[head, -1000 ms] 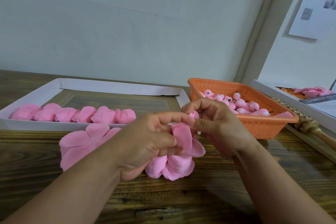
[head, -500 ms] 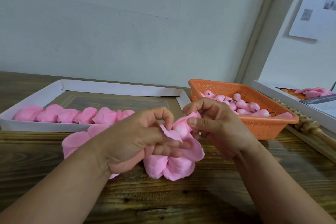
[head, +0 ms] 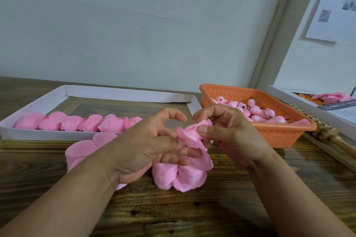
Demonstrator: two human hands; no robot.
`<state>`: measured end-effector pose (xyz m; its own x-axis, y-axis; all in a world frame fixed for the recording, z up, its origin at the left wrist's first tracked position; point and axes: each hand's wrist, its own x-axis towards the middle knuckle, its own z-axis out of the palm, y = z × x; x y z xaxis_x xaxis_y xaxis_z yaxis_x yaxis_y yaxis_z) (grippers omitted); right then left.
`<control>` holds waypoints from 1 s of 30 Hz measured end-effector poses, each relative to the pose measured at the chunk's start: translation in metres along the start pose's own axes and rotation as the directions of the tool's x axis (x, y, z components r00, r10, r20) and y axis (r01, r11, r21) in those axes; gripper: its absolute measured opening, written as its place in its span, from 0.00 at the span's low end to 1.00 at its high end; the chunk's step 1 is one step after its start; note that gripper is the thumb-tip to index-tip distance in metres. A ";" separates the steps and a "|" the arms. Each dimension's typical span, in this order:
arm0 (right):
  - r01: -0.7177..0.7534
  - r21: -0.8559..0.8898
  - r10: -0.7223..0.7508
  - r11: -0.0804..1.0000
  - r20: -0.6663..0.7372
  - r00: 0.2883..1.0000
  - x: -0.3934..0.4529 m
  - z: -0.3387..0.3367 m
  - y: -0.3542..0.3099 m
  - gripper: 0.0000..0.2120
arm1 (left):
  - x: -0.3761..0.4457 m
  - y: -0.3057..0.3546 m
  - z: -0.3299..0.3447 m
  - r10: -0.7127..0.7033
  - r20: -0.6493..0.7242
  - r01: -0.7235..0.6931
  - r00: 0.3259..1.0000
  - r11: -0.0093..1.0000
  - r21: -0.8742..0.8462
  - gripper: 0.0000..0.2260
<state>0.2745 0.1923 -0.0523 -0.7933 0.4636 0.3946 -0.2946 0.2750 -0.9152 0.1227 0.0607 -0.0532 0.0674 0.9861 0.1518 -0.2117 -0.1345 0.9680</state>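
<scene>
Right hand point(head: 227, 134) pinches the flower point(head: 192, 132) between thumb and fingers. Left hand point(head: 154, 150) holds the flower at its 9 o'clock edge. Stack point(head: 179, 177) lies on the table point(head: 192, 213), at 6 o'clock from the flower. Tray point(head: 115, 93) stands at 10 o'clock and basket point(head: 279, 136) at 2 o'clock.
</scene>
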 end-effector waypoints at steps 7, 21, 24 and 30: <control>-0.009 -0.045 0.009 0.999 0.004 1.000 0.000 -0.001 0.001 0.06 | 0.004 -0.008 0.000 -0.020 -0.025 0.020 0.999 1.000 -0.001 0.05; -0.022 -0.159 0.040 0.987 0.112 0.993 -0.005 0.006 -0.010 0.06 | 0.003 -0.008 0.002 -0.081 -0.056 0.086 0.995 0.993 0.086 0.01; 0.001 -0.212 0.033 0.977 0.153 0.988 -0.006 0.009 -0.013 0.07 | 0.003 -0.007 0.003 -0.112 -0.059 0.118 0.992 0.989 0.095 0.08; 0.030 -0.225 0.012 0.974 0.179 0.984 -0.008 0.015 -0.017 0.11 | 0.003 -0.007 0.003 -0.152 -0.084 0.160 0.985 0.983 0.094 0.16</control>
<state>0.2775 0.1717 -0.0413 -0.8793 0.3082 0.3631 -0.1905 0.4710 -0.8613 0.1276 0.0647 -0.0586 0.0172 0.9997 -0.0148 -0.1052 0.0165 0.9943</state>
